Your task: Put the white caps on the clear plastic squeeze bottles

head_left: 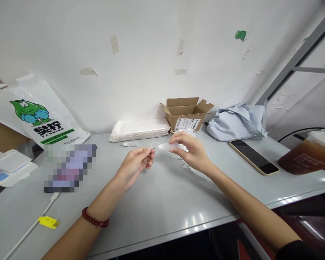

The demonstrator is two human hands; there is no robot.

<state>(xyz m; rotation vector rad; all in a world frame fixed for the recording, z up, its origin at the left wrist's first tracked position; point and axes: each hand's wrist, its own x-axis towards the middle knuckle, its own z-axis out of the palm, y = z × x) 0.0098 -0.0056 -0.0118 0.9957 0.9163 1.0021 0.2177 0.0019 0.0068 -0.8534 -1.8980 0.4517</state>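
Note:
My right hand (pixel 188 150) holds a small white squeeze bottle (pixel 164 146) between thumb and fingers, its narrow nozzle facing left. A thin dark pin (pixel 155 148) runs from that nozzle to my left hand (pixel 138 160), whose thumb and forefinger are pinched on its end. A thin white loop (pixel 154 143) curves above the pin; where it is attached I cannot tell. Left of both hands, a similar little white bottle (pixel 130 144) lies on the grey table (pixel 157 202). White strings (pixel 186 165) and white pieces lie beneath and behind my right hand, partly hidden by it.
Along the wall stand a stack of flat white packs (pixel 141 129), an open cardboard box (pixel 188 117) and a pale blue cloth bag (pixel 235 122). A phone (pixel 253 157) and a drink cup (pixel 306 153) are rightward. A blurred-out device (pixel 72 169) and a white plastic bag (pixel 40 108) are leftward.

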